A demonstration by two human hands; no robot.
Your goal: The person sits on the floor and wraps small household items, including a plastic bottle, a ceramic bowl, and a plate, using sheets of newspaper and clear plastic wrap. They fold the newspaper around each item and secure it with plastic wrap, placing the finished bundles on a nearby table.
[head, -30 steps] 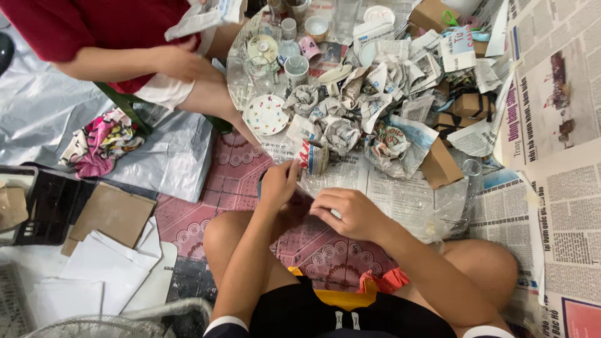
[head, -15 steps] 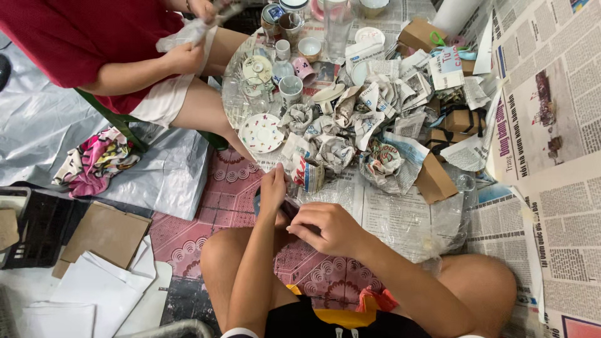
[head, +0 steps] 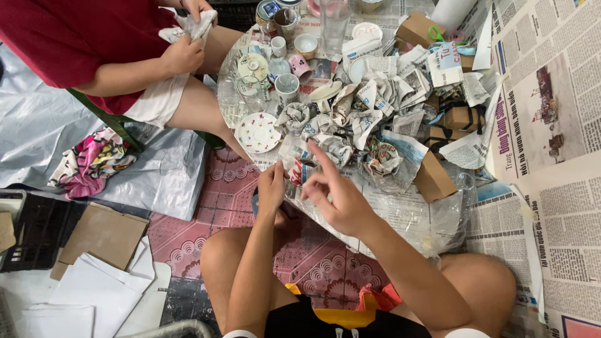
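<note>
Head view: left hand [head: 271, 188] curled around small newspaper-wrapped bundle [head: 297, 170] at sheet edge, fingers closed on it. Right hand [head: 335, 194] just beside, fingers loosely spread, index raised. Beyond: patterned saucer [head: 257, 132], crumpled paper wads [head: 350, 119], small cups [head: 288, 84]. Farthest, another person's hands [head: 184, 53] gripping white wrapping.

Right hand [head: 335, 197] lifts a bit, fingers now spread, one finger pointing up toward paper pile [head: 375, 119]. Before, fingers were curled low. Left hand [head: 272, 188] moves up closer to small wrapped thing [head: 299, 170]. Other person in red shirt [head: 69, 37] brings both hands higher, squeezing white paper wad [head: 195, 25] nearer the top.
</note>
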